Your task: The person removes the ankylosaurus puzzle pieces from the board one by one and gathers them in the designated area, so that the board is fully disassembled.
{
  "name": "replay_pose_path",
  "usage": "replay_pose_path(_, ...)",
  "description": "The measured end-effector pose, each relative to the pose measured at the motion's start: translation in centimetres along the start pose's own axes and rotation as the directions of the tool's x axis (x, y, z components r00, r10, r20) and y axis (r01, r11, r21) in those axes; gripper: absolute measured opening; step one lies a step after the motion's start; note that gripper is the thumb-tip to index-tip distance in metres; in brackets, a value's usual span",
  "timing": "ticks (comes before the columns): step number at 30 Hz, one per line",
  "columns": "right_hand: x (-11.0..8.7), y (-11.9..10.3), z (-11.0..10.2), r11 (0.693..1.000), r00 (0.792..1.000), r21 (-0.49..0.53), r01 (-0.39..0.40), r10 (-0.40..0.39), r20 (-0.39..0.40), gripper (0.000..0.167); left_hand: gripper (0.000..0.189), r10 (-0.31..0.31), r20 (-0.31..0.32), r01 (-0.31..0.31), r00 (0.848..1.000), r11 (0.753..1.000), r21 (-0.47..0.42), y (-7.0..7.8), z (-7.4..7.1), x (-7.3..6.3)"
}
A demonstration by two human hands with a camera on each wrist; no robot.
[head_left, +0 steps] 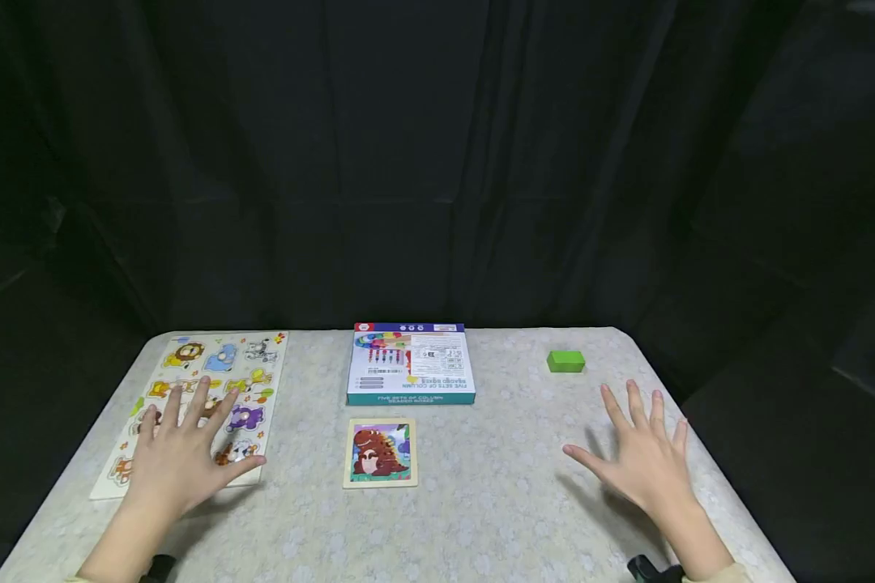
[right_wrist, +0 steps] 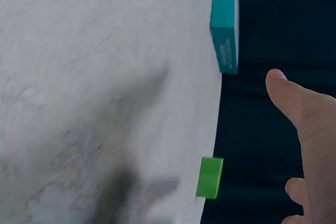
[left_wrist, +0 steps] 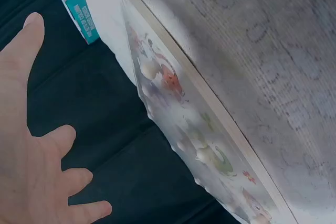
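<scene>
My left hand point(head_left: 182, 457) hovers with spread fingers over an animal peg puzzle board point(head_left: 277, 380) at the left of the table. In the left wrist view the board point(left_wrist: 199, 129) lies tilted across the middle, beside the hand point(left_wrist: 31, 145). My right hand point(head_left: 645, 465), fingers spread too, is held above the right part of the table, its shadow beneath. A green block point(head_left: 565, 362) lies beyond it, slightly to the left. Both hands hold nothing. Between them lies a small square dinosaur picture puzzle point(head_left: 381, 453) in a pale frame.
A flat white and teal box point(head_left: 411, 364) with upside-down lettering lies at the back centre, behind the dinosaur picture. The table point(head_left: 496, 502) has a pale patterned cover. A black curtain point(head_left: 437, 162) hangs behind its far edge.
</scene>
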State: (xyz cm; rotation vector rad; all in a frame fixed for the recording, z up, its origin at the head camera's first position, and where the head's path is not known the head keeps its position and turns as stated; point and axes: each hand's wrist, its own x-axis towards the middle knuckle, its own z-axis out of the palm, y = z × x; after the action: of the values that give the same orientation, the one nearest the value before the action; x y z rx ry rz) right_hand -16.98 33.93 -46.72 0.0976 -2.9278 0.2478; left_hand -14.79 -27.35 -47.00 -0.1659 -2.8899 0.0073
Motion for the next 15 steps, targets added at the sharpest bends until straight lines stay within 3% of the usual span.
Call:
replay_pose_path(7, 0.4, -1.9, -0.1, 0.990, 1.000, 0.142, 0.016, -0.014, -0.012, 0.108, 0.108, -0.004, 0.048, 0.009, 0.999, 0.994, -0.106, 0.6, -0.4, 0.1)
replay_pose_path(15, 0.9, -4.8, 0.4, 0.948, 0.995, 0.311, 0.070, -0.046, -0.084, 0.096, 0.109, 0.017, 0.059, 0.001, 0.998, 0.957, -0.290, 2.0, -1.1, 0.4)
